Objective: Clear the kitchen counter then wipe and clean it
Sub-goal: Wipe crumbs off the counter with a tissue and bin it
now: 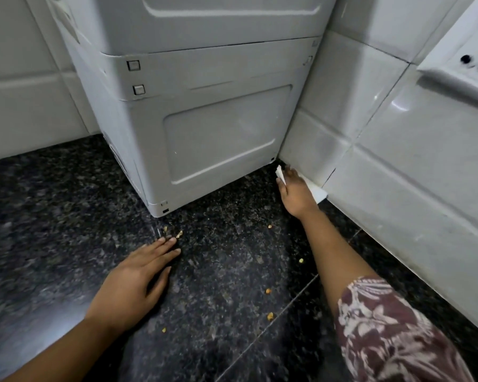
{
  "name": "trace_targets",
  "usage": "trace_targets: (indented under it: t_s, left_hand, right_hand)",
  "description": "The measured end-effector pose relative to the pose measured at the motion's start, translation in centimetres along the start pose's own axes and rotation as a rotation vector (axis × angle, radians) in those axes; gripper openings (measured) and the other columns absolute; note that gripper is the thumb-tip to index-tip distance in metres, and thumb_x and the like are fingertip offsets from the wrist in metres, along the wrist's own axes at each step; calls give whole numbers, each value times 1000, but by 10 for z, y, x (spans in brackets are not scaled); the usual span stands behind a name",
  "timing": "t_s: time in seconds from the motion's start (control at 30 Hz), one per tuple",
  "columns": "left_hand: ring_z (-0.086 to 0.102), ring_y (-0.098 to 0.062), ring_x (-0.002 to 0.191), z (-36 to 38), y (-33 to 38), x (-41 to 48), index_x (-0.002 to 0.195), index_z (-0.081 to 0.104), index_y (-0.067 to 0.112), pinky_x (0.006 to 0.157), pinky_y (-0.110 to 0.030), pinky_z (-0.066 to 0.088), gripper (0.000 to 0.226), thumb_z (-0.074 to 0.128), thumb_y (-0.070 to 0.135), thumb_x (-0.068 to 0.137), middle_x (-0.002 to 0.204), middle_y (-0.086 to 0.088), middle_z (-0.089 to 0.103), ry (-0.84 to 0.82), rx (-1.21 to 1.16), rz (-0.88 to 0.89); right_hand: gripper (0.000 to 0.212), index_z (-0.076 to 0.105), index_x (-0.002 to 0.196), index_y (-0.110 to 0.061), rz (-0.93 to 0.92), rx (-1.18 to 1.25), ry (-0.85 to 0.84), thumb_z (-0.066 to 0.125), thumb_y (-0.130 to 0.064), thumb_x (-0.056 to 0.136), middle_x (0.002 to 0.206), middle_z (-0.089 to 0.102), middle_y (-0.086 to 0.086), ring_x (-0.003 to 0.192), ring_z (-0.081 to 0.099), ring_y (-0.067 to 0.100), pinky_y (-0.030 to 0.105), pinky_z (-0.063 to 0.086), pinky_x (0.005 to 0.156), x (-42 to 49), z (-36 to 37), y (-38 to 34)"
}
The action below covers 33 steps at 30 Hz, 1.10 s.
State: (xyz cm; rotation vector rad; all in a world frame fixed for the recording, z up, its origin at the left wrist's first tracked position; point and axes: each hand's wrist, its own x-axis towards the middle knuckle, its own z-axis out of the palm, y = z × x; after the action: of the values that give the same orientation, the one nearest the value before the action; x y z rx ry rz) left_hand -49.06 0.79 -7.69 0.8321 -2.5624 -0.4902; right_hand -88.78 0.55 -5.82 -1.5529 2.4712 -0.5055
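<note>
**Wiping into the corner behind the white appliance**

Closest to the camera is the right arm in a maroon and white patterned sleeve (384,326), stretched out long across the black speckled granite worktop (53,216). The left forearm comes in from the bottom left.

There are small yellowish crumbs (268,291) scattered over the stone between the two arms, plus a couple right by the left fingertips.

The left hand (133,282) is lying flat, palm down on the worktop. Its fingers are straight and close together, the thumb is out to the side, and it's holding nothing.

Further in, the right hand (295,194) is on top of a white cloth (316,193), pressing it down on the worktop. It sits right where the tiled wall (398,161) meets the stone, just beside the near right corner of the appliance. The fingers are stretched toward that corner and kept together. A bit of cloth pokes up next to the thumb, and more of it shows on the wall side of the hand. The fingertips are a bit blurry.

Behind that is the big white boxy appliance (204,128), standing on the worktop with a recessed panel facing the camera. It's close to the right wall.

White glossy tiles run behind it on the left too, and there's a white socket plate (467,51) up on the right wall.
</note>
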Motion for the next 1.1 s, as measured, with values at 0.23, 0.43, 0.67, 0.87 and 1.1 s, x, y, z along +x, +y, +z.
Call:
trace_targets:
  t_s: [0.23, 0.43, 0.67, 0.87, 1.1]
  left_hand:
    - [42, -9, 134, 1, -2, 0, 128, 61, 22, 109, -35, 35, 43, 36, 38, 96, 142, 8, 50, 13, -3, 3]
    - [46, -11, 132, 0, -1, -1, 126, 62, 21, 109, -34, 35, 45, 33, 40, 97, 139, 7, 53, 11, 12, -5]
    - [48, -13, 129, -3, 2, 0, 125, 63, 20, 111, -27, 31, 45, 36, 37, 94, 137, 5, 55, -4, 31, -28]
    - [49, -16, 129, -3, 0, 1, 125, 63, 18, 109, -34, 37, 47, 35, 38, 94, 137, 2, 55, -16, 26, -17]
    - [49, -16, 129, -2, 0, 1, 125, 63, 18, 109, -37, 37, 49, 33, 40, 93, 137, 2, 55, -17, 16, -24]
  right_hand:
    - [47, 32, 145, 0, -19, 227, -25, 33, -23, 104, 148, 38, 20, 137, 34, 31, 25, 23, 109, -6, 9, -60]
    - [49, 28, 148, -6, -315, 218, -317, 33, -28, 104, 154, 30, 8, 143, 24, 18, 6, 4, 109, -95, 19, -117]
    - [52, 52, 135, -7, -167, 87, 33, 26, -37, 101, 137, 54, 12, 125, 51, 25, 20, 34, 94, -148, -58, -89]
    - [61, 50, 136, -5, 52, -203, 137, 21, -43, 98, 133, 56, 16, 122, 53, 31, 42, 41, 105, -193, -83, 0]
    - [53, 19, 149, -2, 390, 72, 60, 25, -30, 105, 157, 19, 17, 146, 17, 27, 33, 9, 119, -217, -26, 7]
